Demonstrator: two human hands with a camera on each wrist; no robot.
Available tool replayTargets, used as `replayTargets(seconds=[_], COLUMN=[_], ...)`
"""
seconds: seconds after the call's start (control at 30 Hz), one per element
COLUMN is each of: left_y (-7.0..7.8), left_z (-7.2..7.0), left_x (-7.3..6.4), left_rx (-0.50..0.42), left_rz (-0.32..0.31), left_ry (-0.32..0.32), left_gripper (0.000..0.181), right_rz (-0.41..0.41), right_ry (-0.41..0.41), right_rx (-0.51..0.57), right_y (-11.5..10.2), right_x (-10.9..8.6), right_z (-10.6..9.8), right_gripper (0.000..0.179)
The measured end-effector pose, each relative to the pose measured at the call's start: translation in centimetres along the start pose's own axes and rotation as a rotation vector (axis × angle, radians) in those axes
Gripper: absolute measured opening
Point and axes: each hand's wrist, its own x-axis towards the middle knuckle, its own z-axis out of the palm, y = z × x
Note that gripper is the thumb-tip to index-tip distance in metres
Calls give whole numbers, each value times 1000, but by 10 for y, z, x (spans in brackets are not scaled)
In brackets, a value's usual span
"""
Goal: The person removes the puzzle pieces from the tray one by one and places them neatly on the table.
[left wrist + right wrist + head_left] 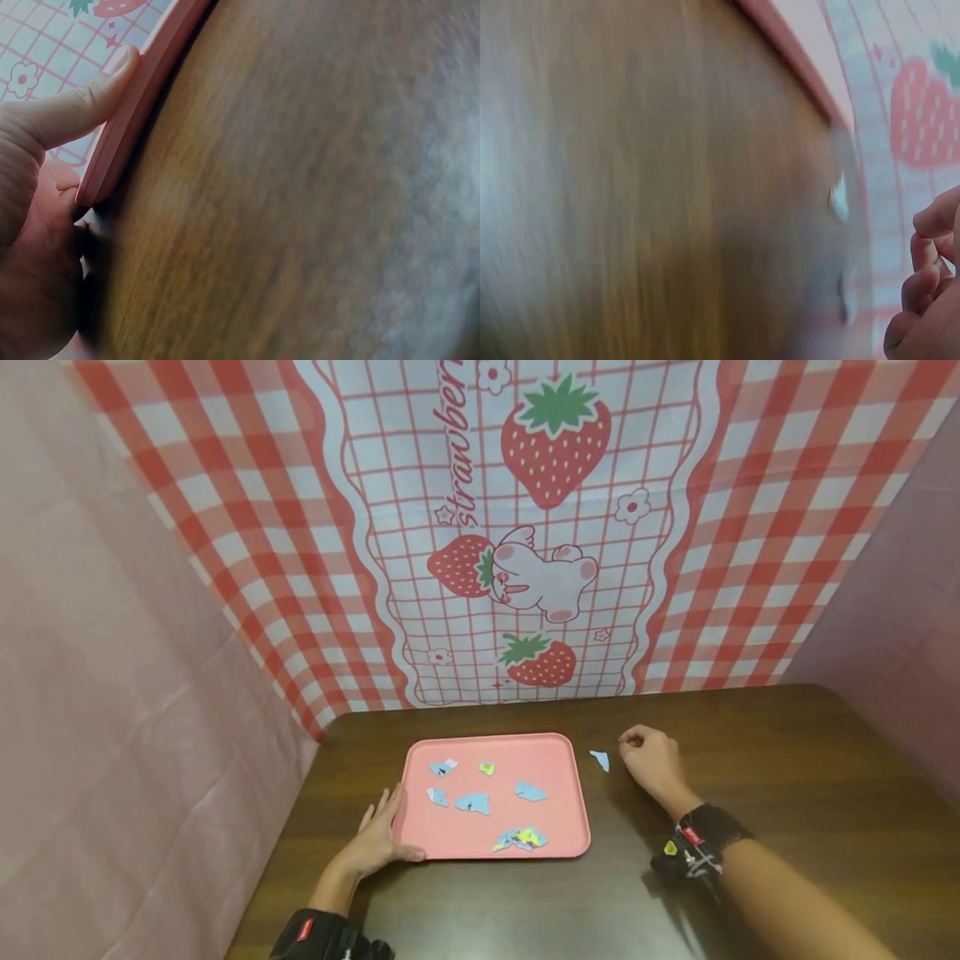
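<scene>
My left hand (372, 842) rests against the near left corner of a pink tray (491, 742). Its fingers lie along the left side, and the straight thumb presses on the rim in the left wrist view. Inside the tray are several flat, irregular printed pieces, among them a blue one (473, 803) and a yellow-and-blue cluster (522, 838). Beyond the tray's right side, a loose light-blue piece (601, 760) lies on the table. Just right of it is my right hand (655, 764), fingers curled and thumb close to the index finger, with nothing visible in its grasp.
The brown wooden table (810, 793) extends beyond the tray on both sides. A red-and-white checked cloth with strawberries (555, 452) hangs behind its far edge. Pale pink curtains (135, 693) flank the table. Each wrist wears a black strap with a camera.
</scene>
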Motion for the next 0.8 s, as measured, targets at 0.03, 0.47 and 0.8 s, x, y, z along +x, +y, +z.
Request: replayTargets(seconds=[0.03, 0.47, 0.8], left_y=[0, -1, 1], left_z=[0, -1, 0], left_x=[-1, -6, -3], left_rx=[-3, 1, -12], left_rz=[-2, -13, 1], left_ry=[0, 7, 16], left_gripper=[128, 128, 126], right_rz=[-21, -269, -270], right_ry=[-2, -353, -348], right_rx=[17, -177, -259], right_y=[-7, -91, -88], right_x=[-2, -32, -44], right_z=[4, 56, 71], right_gripper=[14, 23, 14])
